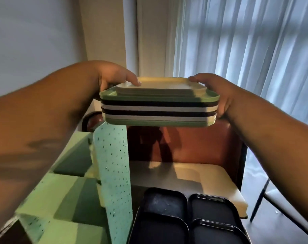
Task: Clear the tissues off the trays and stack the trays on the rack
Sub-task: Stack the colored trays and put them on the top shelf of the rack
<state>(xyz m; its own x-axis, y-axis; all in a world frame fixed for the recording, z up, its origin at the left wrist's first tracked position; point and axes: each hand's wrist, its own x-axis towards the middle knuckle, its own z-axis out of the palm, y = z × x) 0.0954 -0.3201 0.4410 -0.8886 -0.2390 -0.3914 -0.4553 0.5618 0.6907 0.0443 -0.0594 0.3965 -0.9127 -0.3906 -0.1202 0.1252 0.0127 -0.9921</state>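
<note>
Holding a stack of plastic trays (158, 110) in mid-air, both hands grip it at its short ends in the head view. The stack has green, black and white rims layered from bottom to top, with smaller cream trays nested on the upper green one. The left hand (114, 76) clasps the left end, its thumb lying over the top cream tray and its fingers curled under, out of sight. The right hand (218, 95) clasps the right end, thumb on the upper rim and fingers (221, 110) wrapped down the side of the stack.

Below the stack and to the left stands a green speckled rack with open compartments (70, 187), one upright panel of it rising toward the stack's near left corner. To the right of the rack lie cream flat trays (211, 178) on a lower surface, and nearer still, four black rounded trays (188, 213) sit side by side in two rows. A brown panel (202, 143) stands behind them. Pale curtains (246, 41) hang at the far right.
</note>
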